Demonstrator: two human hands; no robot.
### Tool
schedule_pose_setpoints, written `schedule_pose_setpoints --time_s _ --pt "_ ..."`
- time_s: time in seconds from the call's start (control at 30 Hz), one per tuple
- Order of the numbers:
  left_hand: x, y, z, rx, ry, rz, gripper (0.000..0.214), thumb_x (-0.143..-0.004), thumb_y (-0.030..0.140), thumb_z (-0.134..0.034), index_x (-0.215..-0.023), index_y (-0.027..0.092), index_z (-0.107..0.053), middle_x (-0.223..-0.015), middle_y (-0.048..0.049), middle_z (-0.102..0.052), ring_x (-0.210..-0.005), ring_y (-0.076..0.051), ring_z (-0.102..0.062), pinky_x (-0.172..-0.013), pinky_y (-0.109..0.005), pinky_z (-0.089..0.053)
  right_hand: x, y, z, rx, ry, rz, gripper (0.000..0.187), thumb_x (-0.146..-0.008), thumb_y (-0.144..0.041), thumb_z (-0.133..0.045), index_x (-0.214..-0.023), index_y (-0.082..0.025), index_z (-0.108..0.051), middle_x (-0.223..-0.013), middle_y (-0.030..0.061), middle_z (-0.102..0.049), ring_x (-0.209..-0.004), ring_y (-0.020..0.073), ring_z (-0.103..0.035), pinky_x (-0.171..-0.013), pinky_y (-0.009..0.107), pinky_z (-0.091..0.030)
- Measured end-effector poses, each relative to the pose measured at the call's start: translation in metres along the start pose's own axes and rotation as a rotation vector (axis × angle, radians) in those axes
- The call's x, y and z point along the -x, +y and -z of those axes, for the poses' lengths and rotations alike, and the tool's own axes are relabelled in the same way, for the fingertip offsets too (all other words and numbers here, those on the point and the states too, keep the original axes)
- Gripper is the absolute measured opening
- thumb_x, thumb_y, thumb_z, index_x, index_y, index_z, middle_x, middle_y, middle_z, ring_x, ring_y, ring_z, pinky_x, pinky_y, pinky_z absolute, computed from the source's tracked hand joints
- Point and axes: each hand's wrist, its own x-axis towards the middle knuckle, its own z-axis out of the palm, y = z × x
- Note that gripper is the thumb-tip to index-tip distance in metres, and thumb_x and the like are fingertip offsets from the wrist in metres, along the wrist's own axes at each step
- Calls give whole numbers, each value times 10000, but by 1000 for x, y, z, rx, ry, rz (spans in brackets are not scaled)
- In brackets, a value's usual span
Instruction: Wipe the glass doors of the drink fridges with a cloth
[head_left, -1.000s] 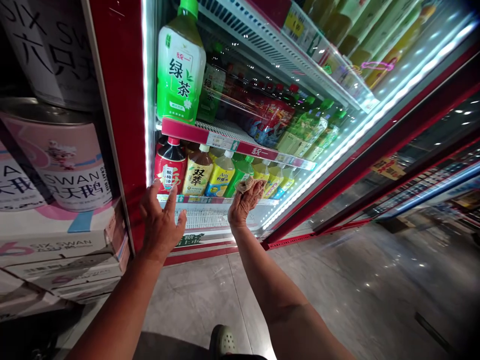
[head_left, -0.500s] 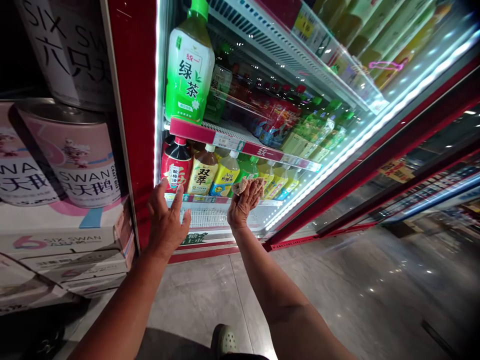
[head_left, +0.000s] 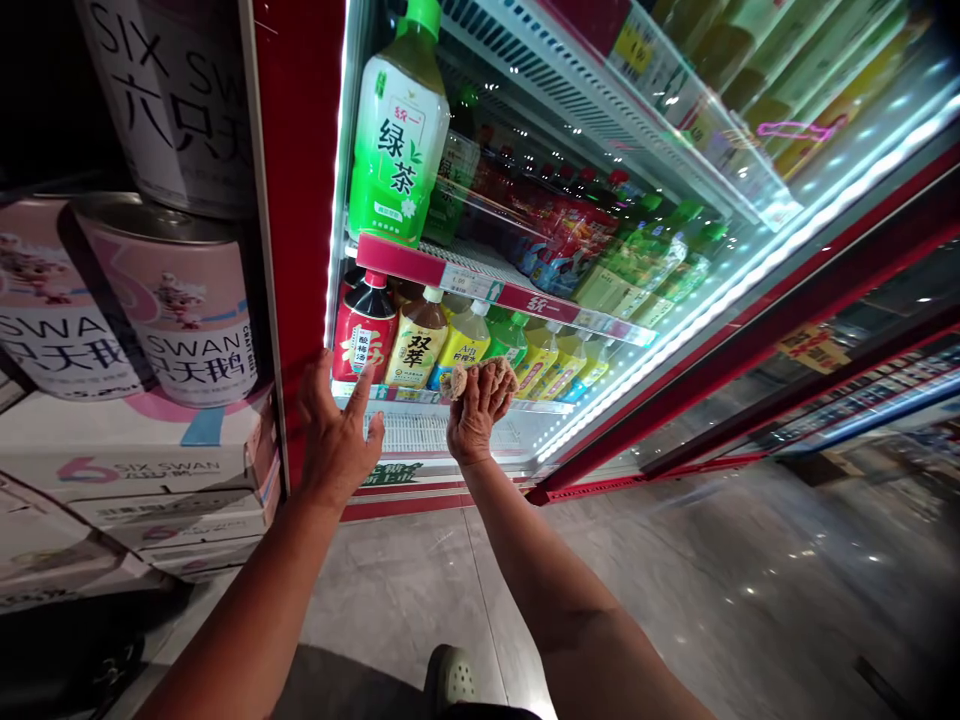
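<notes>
My right hand (head_left: pixel 474 415) is closed on a crumpled brownish cloth (head_left: pixel 465 377) and holds it against the glass of a lit drinks fridge, in front of the lowest row of bottles (head_left: pixel 420 345). My left hand (head_left: pixel 336 435) is open, fingers spread, resting near the fridge's red left frame (head_left: pixel 296 200) beside a dark bottle with a red label (head_left: pixel 364 335). A large green tea bottle (head_left: pixel 397 130) stands on the shelf above.
Stacked white boxes (head_left: pixel 135 490) topped with big printed cans (head_left: pixel 191 310) stand left of the fridge. A red door frame (head_left: pixel 750 310) runs diagonally to the right. Grey tiled floor (head_left: pixel 675 600) lies below, with my shoe (head_left: pixel 450 680) at the bottom.
The view has shifted so the fridge sits further right. My right hand with the cloth has slid a little left along the glass. My left hand stays spread by the frame.
</notes>
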Motion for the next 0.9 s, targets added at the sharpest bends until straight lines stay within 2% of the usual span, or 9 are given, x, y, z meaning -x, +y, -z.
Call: schedule_pose_setpoints --time_s 0.13,0.23,0.37,0.5,0.6,0.8,0.9 --pt "0 -2 1 -6 -25 14 712 -871 196 -666 -1551 278 -474 -1745 -112 -41 -1591 -444 -156 -1282 -667 -189 13 0 -5 5 -44 52 507 -1019 -335 -381 -1452 -208 -613 -1602 150 -479 -1631 308 32 -1248 705 -71" --pt "0 -3 1 -11 -9 21 725 -859 188 -676 -1549 290 -478 -1748 -102 -22 -1597 -446 -131 -1281 -669 -178 0 -12 1 14 -39 75 504 -1025 -340 -399 -1484 -245 -585 -1636 117 -442 -1633 306 41 -1254 699 -55" --pt "-2 -7 1 -9 28 40 869 -799 143 -722 -1586 339 -411 -1752 -92 30 -1599 -459 -96 -1258 -698 -176 -14 -26 6 14 -3 119 504 -1020 -338 -448 -1510 -286 -556 -1664 79 -406 -1632 313 74 -1264 683 -45" --pt "-2 -11 2 -6 29 38 931 -775 112 -728 -1596 378 -378 -1755 -88 15 -1600 -460 -90 -1238 -721 -182 4 -24 -4 8 -58 168 467 -1006 -307 -490 -1456 -319 -612 -1625 69 -467 -1632 328 43 -1256 697 -48" --pt "-2 -11 2 -9 24 44 912 -773 93 -718 -1585 364 -404 -1755 -92 5 -1601 -458 -94 -1239 -714 -195 9 -25 -6 6 -91 196 467 -999 -301 -504 -1452 -325 -617 -1610 68 -491 -1632 340 11 -1250 706 -35" --pt "-1 -12 1 32 55 36 796 -810 107 -679 -1545 333 -471 -1765 -48 21 -1613 -427 -75 -1272 -681 -173 -7 -43 5 15 -130 188 505 -1003 -320 -490 -1502 -351 -560 -1646 32 -455 -1633 338 -54 -1257 682 32" --pt "0 -13 1 12 67 29 821 -814 108 -673 -1568 334 -438 -1768 -54 -25 -1616 -404 -100 -1283 -658 -189 1 -45 1 4 -180 221 503 -993 -292 -502 -1483 -378 -578 -1623 15 -492 -1631 338 -79 -1258 681 42"
